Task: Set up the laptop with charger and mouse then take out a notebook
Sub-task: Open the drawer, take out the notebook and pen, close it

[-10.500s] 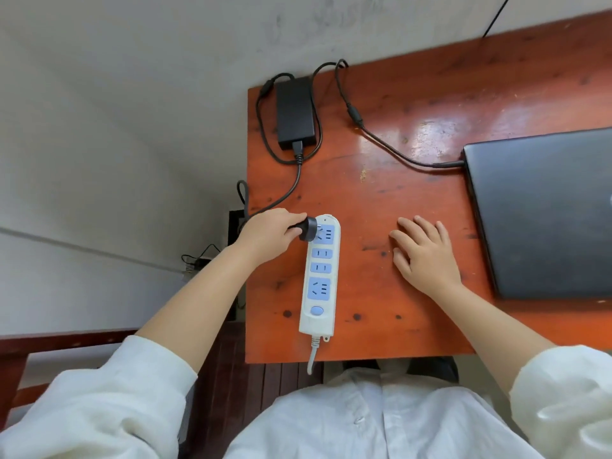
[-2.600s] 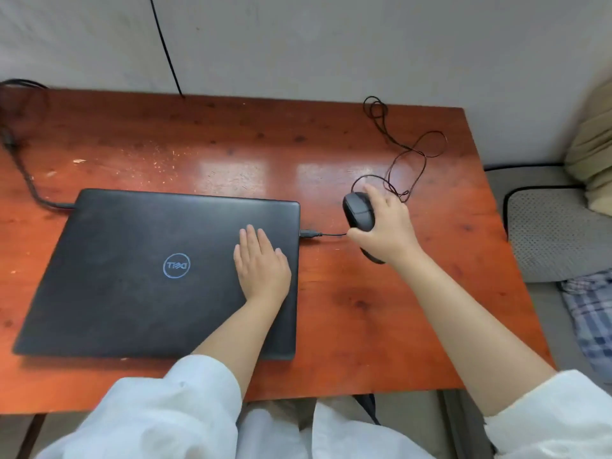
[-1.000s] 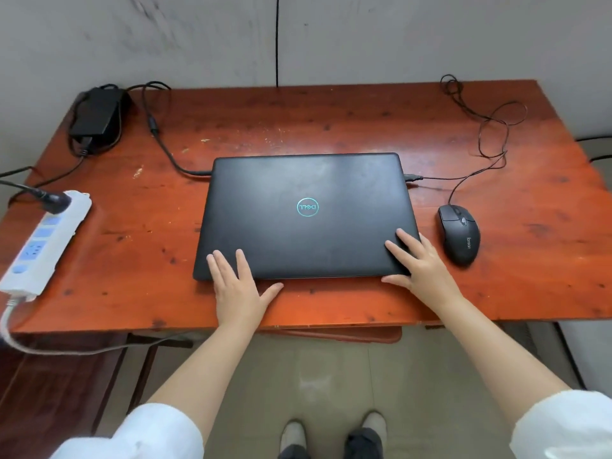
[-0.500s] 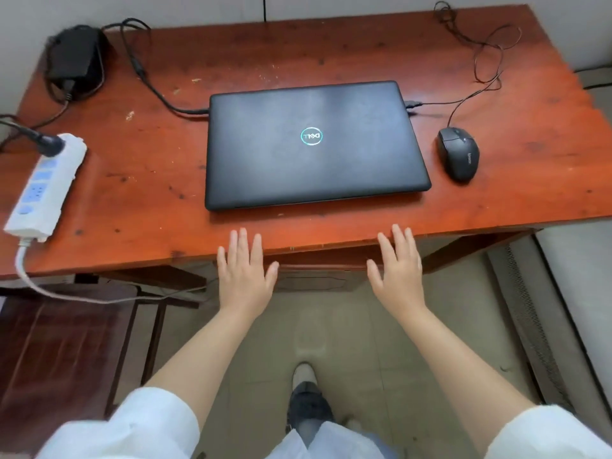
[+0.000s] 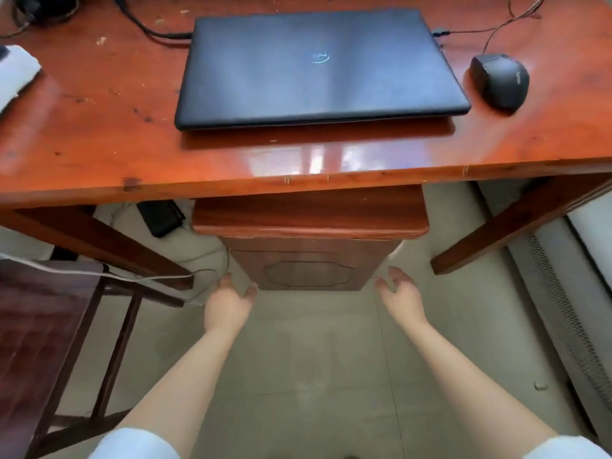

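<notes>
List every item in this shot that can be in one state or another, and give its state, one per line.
laptop: lid closed, flat on the desk, cables plugged into both sides
mouse: on the desk right of the laptop, untouched
wooden cabinet: under the desk, front closed
left hand: open, empty, by the cabinet's lower left corner
right hand: open, empty, by its lower right corner
power strip: on the desk's left edge, mostly cropped
</notes>
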A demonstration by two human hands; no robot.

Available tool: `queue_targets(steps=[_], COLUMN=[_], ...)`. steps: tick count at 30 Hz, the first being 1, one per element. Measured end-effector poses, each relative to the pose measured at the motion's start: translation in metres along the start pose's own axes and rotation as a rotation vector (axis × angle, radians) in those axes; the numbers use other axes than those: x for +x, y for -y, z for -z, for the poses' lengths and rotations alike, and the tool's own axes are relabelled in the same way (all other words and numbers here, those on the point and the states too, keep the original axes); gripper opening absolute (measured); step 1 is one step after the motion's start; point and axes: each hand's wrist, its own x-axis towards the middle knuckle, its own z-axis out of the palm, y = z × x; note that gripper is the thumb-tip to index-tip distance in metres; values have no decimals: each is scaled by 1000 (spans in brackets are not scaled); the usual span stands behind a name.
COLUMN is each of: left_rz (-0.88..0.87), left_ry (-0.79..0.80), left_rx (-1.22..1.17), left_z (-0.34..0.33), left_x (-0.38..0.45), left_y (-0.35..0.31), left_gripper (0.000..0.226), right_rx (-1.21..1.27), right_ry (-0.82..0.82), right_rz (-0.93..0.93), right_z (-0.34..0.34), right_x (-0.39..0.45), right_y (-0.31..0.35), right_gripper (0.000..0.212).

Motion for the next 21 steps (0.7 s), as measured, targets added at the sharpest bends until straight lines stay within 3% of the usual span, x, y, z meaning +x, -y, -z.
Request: queue_targets(steps=[3,8,12,15,21], left_rz=[14,-241,-347,-304,-295], left_ry=[-85,-249,-394,-497,-534], left_rx=[-219,-447,-573,-614,-609], left_z=[-23,-54,-72,-79,-84], left_x=[39,95,126,137,133], left_y=[16,30,26,25,20], left_gripper=[74,61,76,81,78], right_rx=[162,362,402,431,504], right_ry=[-145,-451,-584,-636,-603], right_rz=[-7,196,312,362,365], right_z=[-24,-57,-79,-86,-84], right_x=[40,96,120,130,137], right_y=[-11,-29,-46,-51,-45], right_gripper=[56,54,61,63,65])
